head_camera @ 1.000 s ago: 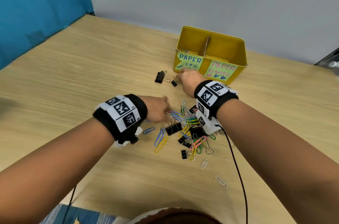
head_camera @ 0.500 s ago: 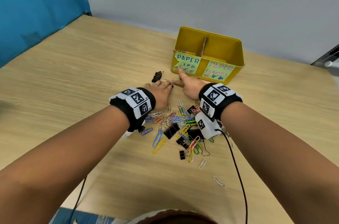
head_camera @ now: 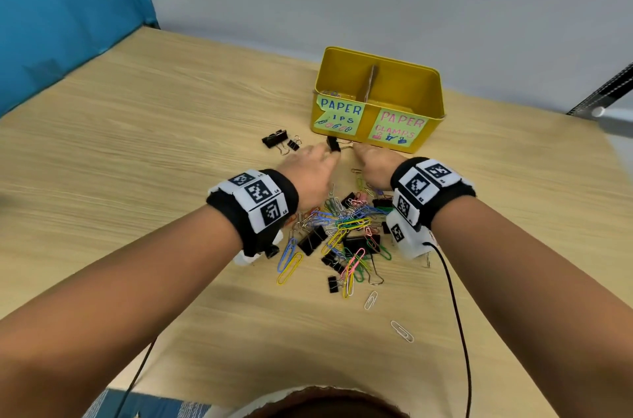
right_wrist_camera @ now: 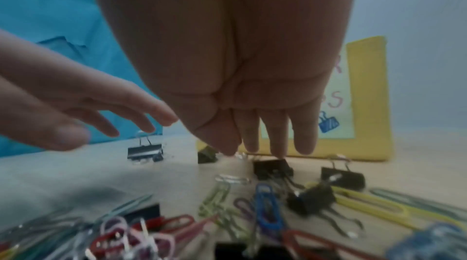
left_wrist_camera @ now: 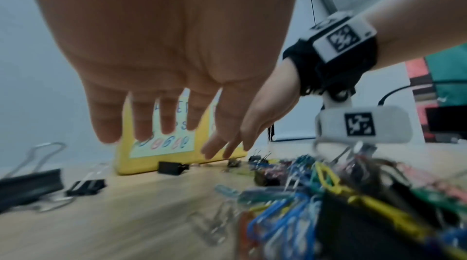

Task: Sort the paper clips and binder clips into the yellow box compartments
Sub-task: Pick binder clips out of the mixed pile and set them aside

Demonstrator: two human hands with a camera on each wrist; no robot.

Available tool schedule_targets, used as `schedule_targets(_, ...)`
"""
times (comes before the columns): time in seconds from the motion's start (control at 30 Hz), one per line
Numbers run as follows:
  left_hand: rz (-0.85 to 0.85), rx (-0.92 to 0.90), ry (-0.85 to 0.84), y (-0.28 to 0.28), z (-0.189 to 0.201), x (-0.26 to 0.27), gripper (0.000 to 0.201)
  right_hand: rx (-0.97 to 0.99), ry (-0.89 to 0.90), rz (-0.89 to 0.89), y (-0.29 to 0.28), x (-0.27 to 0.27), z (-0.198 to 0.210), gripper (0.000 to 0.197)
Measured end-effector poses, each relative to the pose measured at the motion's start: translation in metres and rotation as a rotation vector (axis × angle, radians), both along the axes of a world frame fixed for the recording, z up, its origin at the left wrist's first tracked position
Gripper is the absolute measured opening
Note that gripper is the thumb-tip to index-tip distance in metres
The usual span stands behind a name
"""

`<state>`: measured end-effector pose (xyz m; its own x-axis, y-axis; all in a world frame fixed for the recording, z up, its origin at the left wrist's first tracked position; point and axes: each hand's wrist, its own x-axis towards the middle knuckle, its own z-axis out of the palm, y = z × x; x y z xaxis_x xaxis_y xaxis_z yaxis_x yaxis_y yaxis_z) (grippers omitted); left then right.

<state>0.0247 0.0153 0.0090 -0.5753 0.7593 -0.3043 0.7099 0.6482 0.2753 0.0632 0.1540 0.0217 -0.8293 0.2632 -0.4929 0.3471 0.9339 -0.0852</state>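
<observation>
Head view: both hands reach forward over the wooden bench (head_camera: 137, 178) toward the yellow box (head_camera: 435, 99), which stands near the far edge. A cardboard divider (head_camera: 371, 82) splits the box into two compartments. The left one bears a green label reading "PAPER ...IPS" (head_camera: 339, 116); a few small clips (head_camera: 330, 94) show at its bottom, too small to tell apart. The right one bears a label reading "PAPER CLAMPS" (head_camera: 397, 128), and what lies inside it is hidden by the front wall.

The left hand (head_camera: 308, 174) has its grip released, fingers straight and spread; in the left wrist view they hang above the bench holding nothing. The right hand (head_camera: 373, 164) is likewise released, fingers straight and close together, tips pointing down just in front of the box. Between the two hands' fingertips a small black binder clip (head_camera: 333, 143) lies on the bench close to the box's front wall; whether either hand touches it cannot be told.

Two more binder clips (head_camera: 275, 138) lie left of the box. Under the wrists sits the mixed pile of coloured paper clips and black binder clips (head_camera: 342, 232), with two silver paper clips (head_camera: 401, 330) nearer the person.
</observation>
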Motion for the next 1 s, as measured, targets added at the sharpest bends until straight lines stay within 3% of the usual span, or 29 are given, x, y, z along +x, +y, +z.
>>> schedule_targets(0.13, -0.183, -0.231, -0.271, 0.001, 0.004, 0.010, 0.063, -0.004, -0.080, 0.086, 0.002, 0.005, 0.003, 0.051)
schedule_targets(0.23, -0.177, -0.241, -0.264, -0.007, 0.003, 0.008, 0.057, -0.235, -0.076, 0.077, 0.009, 0.014, 0.011, 0.053)
schedule_targets(0.3, -0.110, -0.158, -0.239, -0.012, 0.004, 0.005, 0.052, -0.303, 0.044, 0.020, 0.019, 0.021, 0.013, 0.047)
schedule_targets(0.37, -0.082, -0.108, -0.233, -0.012, 0.005, 0.004, 0.057, -0.157, 0.096, 0.002, 0.028, 0.027, 0.012, 0.039)
schedule_targets(0.5, -0.223, -0.214, -0.288, -0.005, 0.001, 0.013, 0.076, 0.010, -0.074, 0.012, 0.033, 0.034, 0.006, 0.041)
schedule_targets(0.57, -0.268, -0.290, -0.286, -0.002, -0.001, 0.018, 0.074, 0.038, -0.024, -0.035, 0.038, 0.034, 0.004, 0.044)
schedule_targets(0.67, -0.207, -0.262, -0.221, 0.001, -0.002, 0.020, 0.072, 0.078, 0.104, -0.098, 0.050, 0.033, -0.001, 0.044)
schedule_targets(0.83, -0.262, -0.303, -0.176, 0.008, -0.006, 0.020, 0.068, -0.065, -0.058, 0.042, 0.043, 0.037, -0.008, 0.056)
schedule_targets(1.0, -0.152, -0.243, -0.201, 0.010, -0.012, 0.016, 0.068, -0.136, 0.220, -0.043, 0.044, 0.040, -0.002, 0.033)
